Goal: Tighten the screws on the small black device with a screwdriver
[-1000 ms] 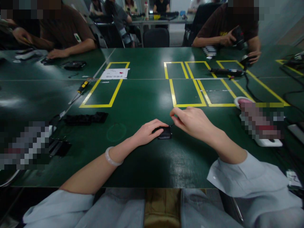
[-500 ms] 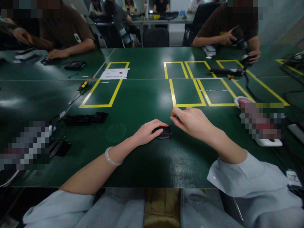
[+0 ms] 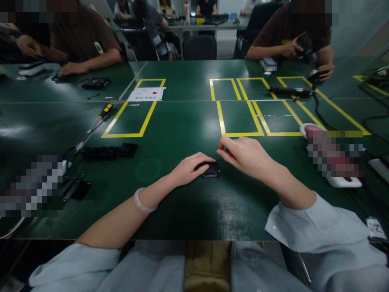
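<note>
The big green table (image 3: 179,121) lies under everything, with yellow tape frames (image 3: 243,134) stuck on its far part. The right hand (image 3: 247,156) is bent, with thumb and finger pinched close together. The left hand (image 3: 189,168) is a bit curled, its fingers and thumb holding down a small black box (image 3: 210,172). The box sits on the table, between the two hands. Smallest is a thin dark rod (image 3: 219,159), pinched in the right fingertips by the box's far right corner; I can't tell if it's a tool or wire. Best to keep the box flat and steady, and guide the rod gently so it doesn't slip
</note>
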